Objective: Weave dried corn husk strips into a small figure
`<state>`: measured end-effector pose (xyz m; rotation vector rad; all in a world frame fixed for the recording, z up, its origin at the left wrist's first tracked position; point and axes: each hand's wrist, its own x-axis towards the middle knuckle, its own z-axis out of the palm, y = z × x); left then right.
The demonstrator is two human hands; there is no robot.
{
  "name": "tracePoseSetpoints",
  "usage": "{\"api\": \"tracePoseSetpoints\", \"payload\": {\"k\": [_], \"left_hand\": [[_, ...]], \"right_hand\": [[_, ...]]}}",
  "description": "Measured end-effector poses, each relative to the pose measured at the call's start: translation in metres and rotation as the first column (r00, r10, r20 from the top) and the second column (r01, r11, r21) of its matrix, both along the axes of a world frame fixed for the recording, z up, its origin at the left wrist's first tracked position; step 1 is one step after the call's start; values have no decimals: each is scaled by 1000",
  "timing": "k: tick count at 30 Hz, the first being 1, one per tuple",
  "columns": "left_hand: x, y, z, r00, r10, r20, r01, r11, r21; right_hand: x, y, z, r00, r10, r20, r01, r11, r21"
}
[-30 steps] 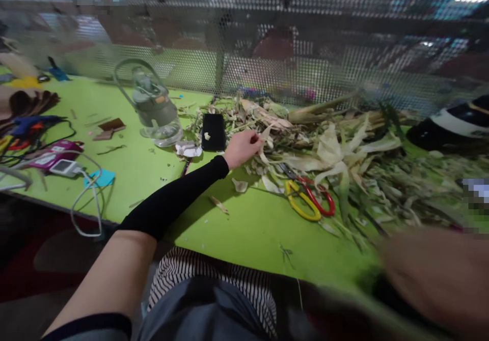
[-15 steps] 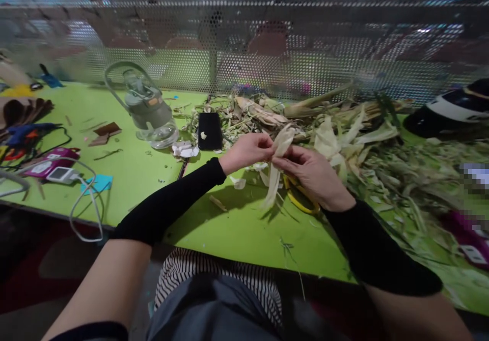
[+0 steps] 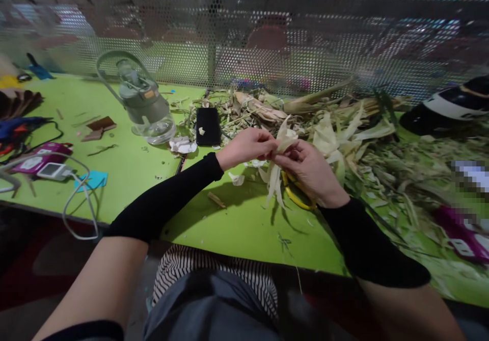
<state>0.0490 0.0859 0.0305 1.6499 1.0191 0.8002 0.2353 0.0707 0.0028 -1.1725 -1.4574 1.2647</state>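
Between my two hands is a pale corn husk (image 3: 274, 180), its torn strips hanging down over the green table (image 3: 237, 229). My left hand (image 3: 248, 146) pinches it from the left, fingertips close against those of the other hand. From the right, my right hand (image 3: 315, 173) grips the same husk with thumb and bent fingers. A yellow scissors handle (image 3: 298, 197) shows on the table, partly covered by my right hand. More pale husks (image 3: 328, 137) lie just beyond that hand.
A black phone (image 3: 208, 126) and a clear water bottle (image 3: 151, 122) stand left of a long heap of dried husks (image 3: 263, 108). A dark bottle (image 3: 443, 108) lies at the right. Purple power strips (image 3: 42, 159) with a white cable are on the left. A perforated metal screen (image 3: 183, 51) closes the back.
The husk has turned slightly between my fingers, and its strips now hang more spread apart. My hands stay close together on it. The view has shifted slightly.
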Motion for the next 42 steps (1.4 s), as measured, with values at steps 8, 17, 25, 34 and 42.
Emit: {"api": "tracePoseSetpoints", "payload": {"k": [8, 17, 25, 34, 42], "left_hand": [[-2, -1, 2, 990, -65, -126, 88, 979, 182], [-5, -4, 0, 986, -105, -132, 130, 972, 196], [1, -2, -3, 996, -19, -84, 32, 987, 157], [3, 1, -9, 976, -23, 215, 69, 976, -208], [1, 2, -7, 978, -39, 203, 86, 971, -224]], "right_hand": [[0, -2, 7, 998, 38, -43, -41, 997, -70], [1, -1, 4, 991, -11, -132, -9, 989, -147], [0, -1, 1, 991, -8, -133, -9, 992, -129], [0, 0, 0, 997, -47, -54, 44, 997, -66], [0, 1, -1, 997, -29, -65, 26, 998, -53]]}}
